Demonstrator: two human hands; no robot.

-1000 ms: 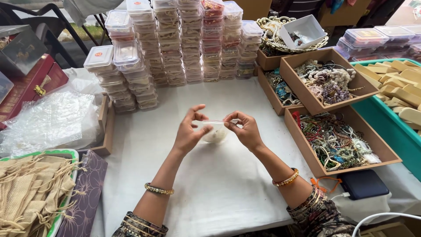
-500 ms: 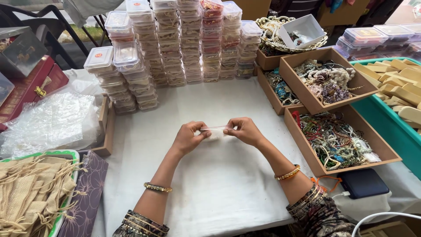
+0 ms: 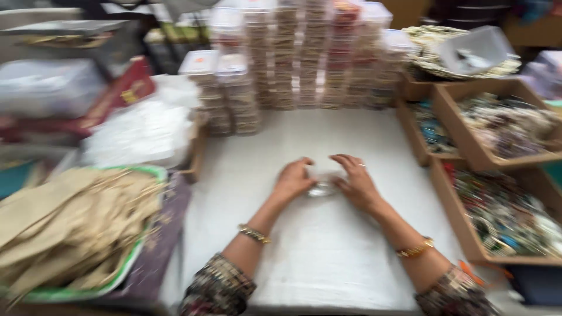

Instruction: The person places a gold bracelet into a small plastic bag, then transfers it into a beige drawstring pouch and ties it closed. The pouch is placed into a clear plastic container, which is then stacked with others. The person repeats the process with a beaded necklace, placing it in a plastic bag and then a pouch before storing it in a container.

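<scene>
jewellery stall | stacked clear boxes (image 3: 304, 58) | bead trays (image 3: 497, 126) (cardboard)

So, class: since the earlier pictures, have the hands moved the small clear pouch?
Yes. The clear pouch, then held up between the fingertips, is now down against the white tablecloth, left hand and right hand pressing on it.

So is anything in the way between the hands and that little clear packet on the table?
Nothing visible. The left hand and right hand press on the small clear packet from either side, on the white tablecloth. The picture is blurred.
</scene>
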